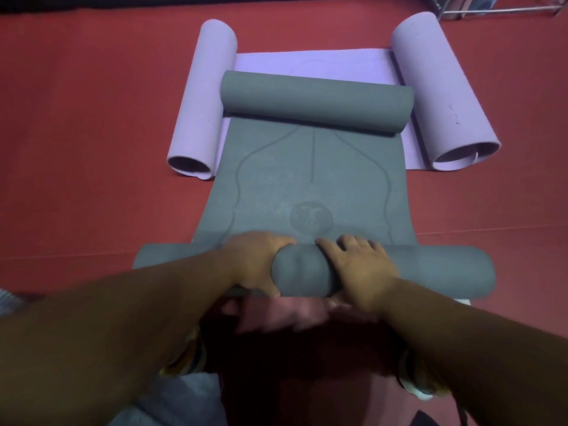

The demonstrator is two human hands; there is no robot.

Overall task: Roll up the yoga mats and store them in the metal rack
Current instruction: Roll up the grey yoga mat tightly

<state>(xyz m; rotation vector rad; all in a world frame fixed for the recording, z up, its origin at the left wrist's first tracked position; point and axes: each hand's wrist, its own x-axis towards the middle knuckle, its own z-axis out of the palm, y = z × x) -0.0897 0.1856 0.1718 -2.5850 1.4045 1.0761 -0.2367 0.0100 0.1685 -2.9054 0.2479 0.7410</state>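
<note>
Grey yoga mat (310,186) lies on the red floor (76,133) directly in front of you, its near end already wound into a thick roll (302,272) under both your hands, its far end curled into a second roll (316,106) that rests on the flat middle of the purple mat (310,64). Your left hand (261,262) wraps over the near roll with its fingers (276,239) curled down the far side and the thumb tucked at the near edge; your right hand (359,265) grips it just beside, fingers (347,241) bent over the top. The rubber bulges between your two hands, so you are squeezing hard near the centre. You are, by my reading, midway through rolling this first mat, with a flat stretch left between the two rolls. The next push calls for even pressure: spread your hands wider so the ends do not telescope, and decide how to take in the far curl when you reach it. The purple mat, curled at both its left and right ends, is not yet rolled up. A metal rack (498,9) shows only as bars at the far right corner, well apart from the mats.
</note>
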